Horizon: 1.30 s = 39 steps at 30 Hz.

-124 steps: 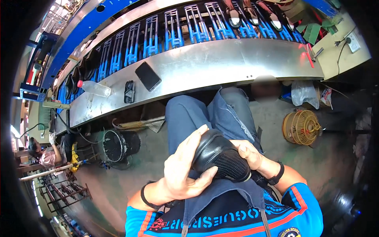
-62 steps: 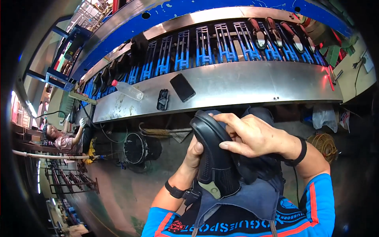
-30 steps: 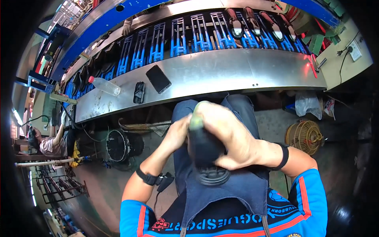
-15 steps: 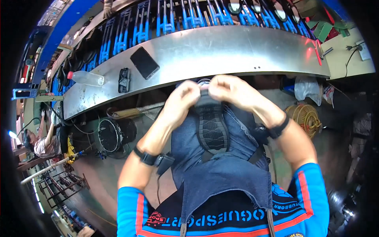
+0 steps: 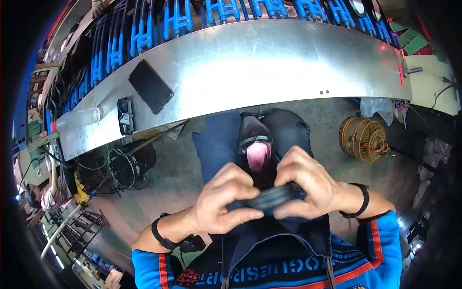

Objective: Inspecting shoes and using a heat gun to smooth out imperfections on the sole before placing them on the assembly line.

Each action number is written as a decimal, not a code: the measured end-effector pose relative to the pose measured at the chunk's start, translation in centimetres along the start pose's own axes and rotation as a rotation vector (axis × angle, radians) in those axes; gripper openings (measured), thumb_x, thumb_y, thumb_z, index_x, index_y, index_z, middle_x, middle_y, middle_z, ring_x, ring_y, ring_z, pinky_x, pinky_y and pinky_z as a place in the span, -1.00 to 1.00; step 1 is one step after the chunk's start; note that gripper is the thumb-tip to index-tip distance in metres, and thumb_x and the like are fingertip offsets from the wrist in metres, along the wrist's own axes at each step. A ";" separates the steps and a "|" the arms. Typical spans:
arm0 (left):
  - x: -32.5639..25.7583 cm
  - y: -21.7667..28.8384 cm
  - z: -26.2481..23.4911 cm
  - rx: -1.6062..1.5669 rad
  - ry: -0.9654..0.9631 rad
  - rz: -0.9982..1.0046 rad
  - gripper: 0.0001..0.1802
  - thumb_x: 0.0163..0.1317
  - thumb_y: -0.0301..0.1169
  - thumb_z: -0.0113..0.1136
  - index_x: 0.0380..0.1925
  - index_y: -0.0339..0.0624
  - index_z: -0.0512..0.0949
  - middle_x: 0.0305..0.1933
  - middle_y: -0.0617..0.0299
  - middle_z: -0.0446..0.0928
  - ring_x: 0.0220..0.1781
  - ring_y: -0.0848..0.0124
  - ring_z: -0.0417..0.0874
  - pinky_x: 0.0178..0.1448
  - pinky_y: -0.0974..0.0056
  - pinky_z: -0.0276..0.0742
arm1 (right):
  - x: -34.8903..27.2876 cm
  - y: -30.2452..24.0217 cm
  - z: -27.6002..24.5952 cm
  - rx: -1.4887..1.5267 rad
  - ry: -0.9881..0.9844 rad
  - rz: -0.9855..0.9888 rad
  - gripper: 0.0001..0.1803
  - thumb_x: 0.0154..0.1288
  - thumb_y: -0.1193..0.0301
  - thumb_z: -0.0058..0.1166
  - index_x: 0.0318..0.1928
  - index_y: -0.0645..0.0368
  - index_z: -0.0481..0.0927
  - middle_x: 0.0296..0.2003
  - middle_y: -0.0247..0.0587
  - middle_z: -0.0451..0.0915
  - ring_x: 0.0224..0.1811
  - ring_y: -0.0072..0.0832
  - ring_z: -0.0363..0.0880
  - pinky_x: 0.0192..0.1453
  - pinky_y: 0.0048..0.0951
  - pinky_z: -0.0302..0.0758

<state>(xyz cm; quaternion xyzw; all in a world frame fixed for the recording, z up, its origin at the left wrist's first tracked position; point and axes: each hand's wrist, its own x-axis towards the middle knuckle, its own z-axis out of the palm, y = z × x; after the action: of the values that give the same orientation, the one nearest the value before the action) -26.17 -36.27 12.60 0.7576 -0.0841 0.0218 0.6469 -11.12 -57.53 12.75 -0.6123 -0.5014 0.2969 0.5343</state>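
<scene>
A black shoe [image 5: 252, 129] is above my lap between my thighs, with pink showing in its opening. My left hand [image 5: 228, 200] curls around the left side of the shoe's dark, ribbed end nearest me, thumb below and fingers above. On the other side of that end, my right hand [image 5: 305, 185] grips in the same way. The gripped end is smeared by motion, so its details are unclear. Dark trousers and an apron lie beneath the shoe.
On the curved metal bench [image 5: 231, 62] ahead are a phone [image 5: 150, 86], a small black object [image 5: 125, 115] and a clear bottle [image 5: 79, 118]. Blue forks [image 5: 178, 19] stand behind it. A yellowish fan [image 5: 363, 139] and a dark bucket [image 5: 130, 166] stand below. Another person [image 5: 48, 190] is far left.
Both hands came from near the bench edge back toward my body. The shoe turned: its treaded sole faced up before, now its opening does. My view shifted slightly.
</scene>
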 end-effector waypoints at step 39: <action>0.8 7.1 3.6 -0.273 0.689 0.008 0.01 0.18 -0.14 0.41 0.47 -0.31 0.04 0.39 -0.08 0.30 0.42 0.18 0.37 0.49 0.09 0.30 | 3.7 -10.4 5.0 -0.018 0.512 0.011 -0.09 0.36 0.15 0.18 0.51 0.35 0.04 0.42 0.10 0.22 0.51 -0.22 0.16 0.57 -0.20 0.07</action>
<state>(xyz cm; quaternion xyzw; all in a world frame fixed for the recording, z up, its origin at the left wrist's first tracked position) -26.73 -40.95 19.03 0.6123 0.1334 0.2666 0.7323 -17.54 -53.09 22.03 -0.6748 -0.3491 0.1306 0.6369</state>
